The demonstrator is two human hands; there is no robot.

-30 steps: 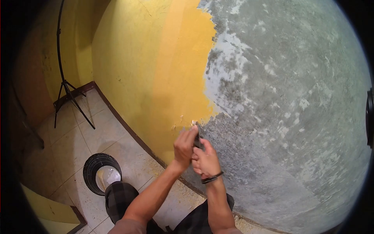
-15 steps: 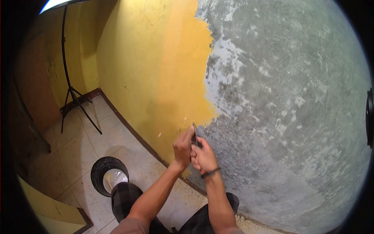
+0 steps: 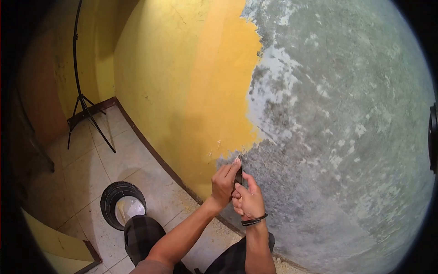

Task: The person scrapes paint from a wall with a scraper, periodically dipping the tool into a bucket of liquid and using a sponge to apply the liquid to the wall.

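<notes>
A thin, flat metal scraper (image 3: pixel 240 170) stands nearly upright against the wall, at the ragged lower edge of the yellow paint (image 3: pixel 219 105). My right hand (image 3: pixel 249 199), with a dark band at the wrist, is closed round its lower end, so the handle is mostly hidden. Close beside it, my left hand (image 3: pixel 223 183) presses its fingers on the blade near the tip. Bare grey plaster (image 3: pixel 328 150) with pale patches spreads to the right of the paint. Small curled paint flakes (image 3: pixel 219 142) cling to the yellow surface left of the blade.
A black bucket (image 3: pixel 107 208) with whitish contents stands on the tiled floor by my knee. A black tripod stand (image 3: pixel 82 98) is in the far corner. Crumbs of debris (image 3: pixel 185 201) lie along the wall's foot. A low yellow wall edge (image 3: pixel 59 242) is at lower left.
The view has turned slightly, and both hands with the scraper sit a little further right and lower. A grey patch now shows left of the blade tip, where yellow paint was.
</notes>
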